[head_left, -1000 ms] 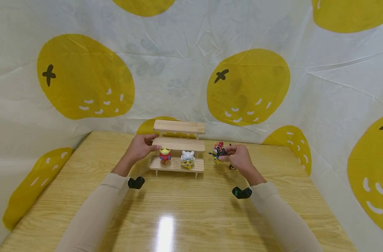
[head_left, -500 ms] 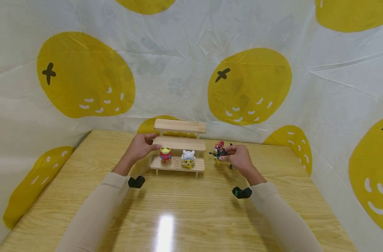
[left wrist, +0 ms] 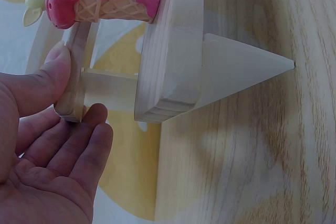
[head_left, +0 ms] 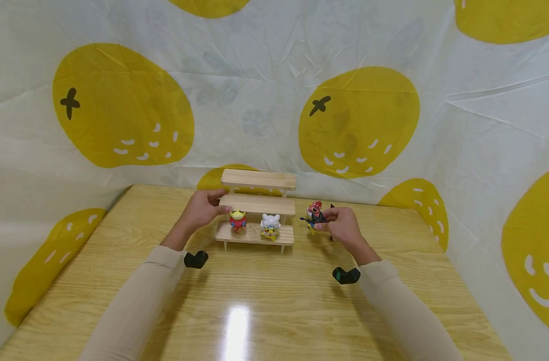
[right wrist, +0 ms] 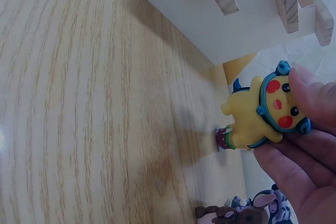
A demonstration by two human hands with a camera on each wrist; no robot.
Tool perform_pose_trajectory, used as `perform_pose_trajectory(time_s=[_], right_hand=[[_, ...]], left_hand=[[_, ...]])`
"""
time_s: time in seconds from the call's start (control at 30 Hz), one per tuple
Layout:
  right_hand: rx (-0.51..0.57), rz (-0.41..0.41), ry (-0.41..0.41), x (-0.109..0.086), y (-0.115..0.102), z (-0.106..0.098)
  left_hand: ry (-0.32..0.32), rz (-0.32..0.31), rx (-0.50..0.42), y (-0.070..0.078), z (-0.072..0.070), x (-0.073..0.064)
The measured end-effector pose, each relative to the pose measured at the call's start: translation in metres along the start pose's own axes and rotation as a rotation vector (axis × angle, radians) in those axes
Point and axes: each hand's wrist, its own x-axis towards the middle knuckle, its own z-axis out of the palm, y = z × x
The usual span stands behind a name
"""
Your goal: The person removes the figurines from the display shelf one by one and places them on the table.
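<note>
My left hand [head_left: 198,213] grips the left end of the middle tier [head_left: 256,204] of a three-tier wooden display stand, thumb on top and fingers below. On the bottom tier [head_left: 254,238] stand a red figurine with a waffle-cone body [head_left: 237,221] and a yellow figurine with a white hood [head_left: 270,226]. Right of the stand, my right hand [head_left: 344,228] pinches a yellow, red-cheeked figurine with blue trim [right wrist: 247,111], thumb and fingers at its head. A figurine with a red top [head_left: 316,206] shows just beyond the fingers in the head view, partly hidden.
Brown and purple-striped figurines [right wrist: 247,214] stand near the right hand, mostly hidden behind it in the head view. A white curtain with yellow fruit shapes [head_left: 247,120] hangs behind the wooden table [head_left: 274,296]. Black camera mounts [head_left: 346,275] sit at both wrists.
The head view has shifted slightly. Both hands keep their places, the left on the middle tier and the right at the yellow figurine.
</note>
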Motion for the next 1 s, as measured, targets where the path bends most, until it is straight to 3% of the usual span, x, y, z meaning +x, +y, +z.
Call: perform_pose_trajectory(time_s=[1.0], right_hand=[[-0.031, 0.011, 0.008, 0.0019, 0.0057, 0.0014]], left_hand=[[-0.002, -0.014, -0.003, -0.0013, -0.0012, 0.0016]])
